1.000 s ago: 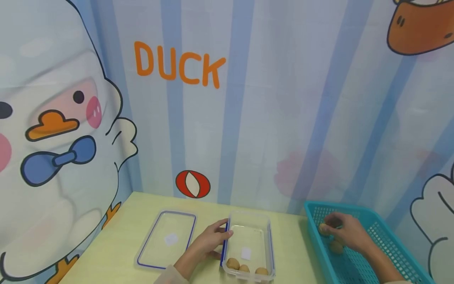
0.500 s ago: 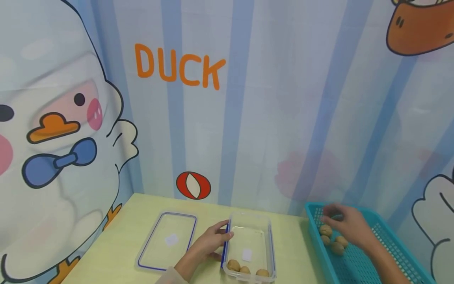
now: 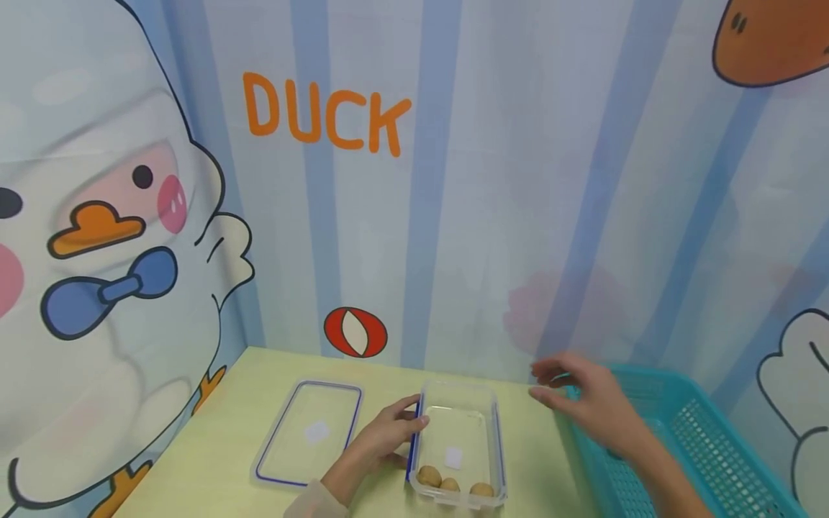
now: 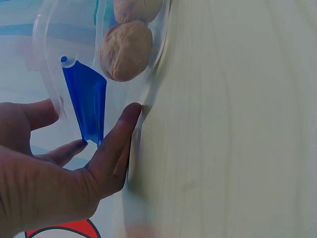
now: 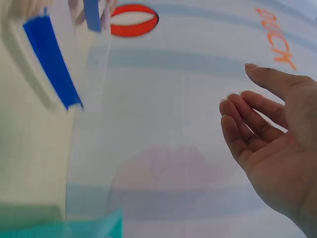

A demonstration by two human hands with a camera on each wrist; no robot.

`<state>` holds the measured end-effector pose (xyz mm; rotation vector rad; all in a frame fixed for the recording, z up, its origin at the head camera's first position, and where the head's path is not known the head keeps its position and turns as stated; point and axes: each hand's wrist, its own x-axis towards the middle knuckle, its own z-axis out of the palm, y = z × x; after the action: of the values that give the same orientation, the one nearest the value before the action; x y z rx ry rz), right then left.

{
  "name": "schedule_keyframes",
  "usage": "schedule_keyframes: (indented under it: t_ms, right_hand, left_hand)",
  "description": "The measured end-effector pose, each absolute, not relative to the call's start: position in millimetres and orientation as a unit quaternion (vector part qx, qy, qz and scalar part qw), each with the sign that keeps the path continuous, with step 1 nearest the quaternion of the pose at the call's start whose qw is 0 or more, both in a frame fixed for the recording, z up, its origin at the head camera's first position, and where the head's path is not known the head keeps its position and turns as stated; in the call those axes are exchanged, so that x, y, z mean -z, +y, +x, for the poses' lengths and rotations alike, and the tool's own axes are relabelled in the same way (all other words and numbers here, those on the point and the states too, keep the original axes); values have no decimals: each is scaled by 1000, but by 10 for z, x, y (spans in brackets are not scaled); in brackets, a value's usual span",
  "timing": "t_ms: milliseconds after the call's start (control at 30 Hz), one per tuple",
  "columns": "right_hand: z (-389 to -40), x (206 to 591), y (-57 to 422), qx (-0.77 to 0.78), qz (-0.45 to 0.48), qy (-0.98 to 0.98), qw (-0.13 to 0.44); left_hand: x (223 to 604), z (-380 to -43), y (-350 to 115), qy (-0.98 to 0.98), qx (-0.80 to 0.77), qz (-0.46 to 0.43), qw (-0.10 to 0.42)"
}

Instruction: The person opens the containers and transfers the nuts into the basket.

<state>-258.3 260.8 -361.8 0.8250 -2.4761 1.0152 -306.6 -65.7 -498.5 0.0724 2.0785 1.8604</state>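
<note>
Right hand point(image 3: 581, 396) had swung left from the turquoise basket point(image 3: 720, 430), grip empty, apart; left hand point(image 3: 388, 432) clamped the clear box point(image 3: 501, 460); fetching a walnut point(image 3: 429, 475) seemed underway, calling for a pinch.

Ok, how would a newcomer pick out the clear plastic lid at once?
On the pale yellow table, find the left hand holding a deep clear plastic box. Just left of that hand lies the clear rectangular plastic lid. Unlike the box, it is flat, lies untouched and is outlined in dark blue.
</note>
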Motion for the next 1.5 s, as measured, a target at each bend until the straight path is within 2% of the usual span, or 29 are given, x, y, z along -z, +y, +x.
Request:
schedule_keyframes:
  t_ms: [200, 600, 967, 1167, 1500]
  right_hand:
    - [-2527, 3752, 2251, -363, 337, -859, 132]
    - [-2599, 4298, 1684, -383, 348, -855, 27]
    - [-2767, 4808, 1447, -410, 355, -839, -40]
    - [-2771, 4952, 1431, -398, 369, -839, -24]
    - [-2777, 4953, 1398, -368, 367, -855, -10]
  left_hand:
    - [4982, -3074, -642, 734, -656, 25, 174]
    - [5003, -3090, -647, 738, -651, 30, 172]
    - [5001, -3094, -650, 734, -657, 33, 169]
    - [4995, -3087, -655, 730, -661, 32, 172]
    - [5005, -3085, -662, 732, -659, 36, 169]
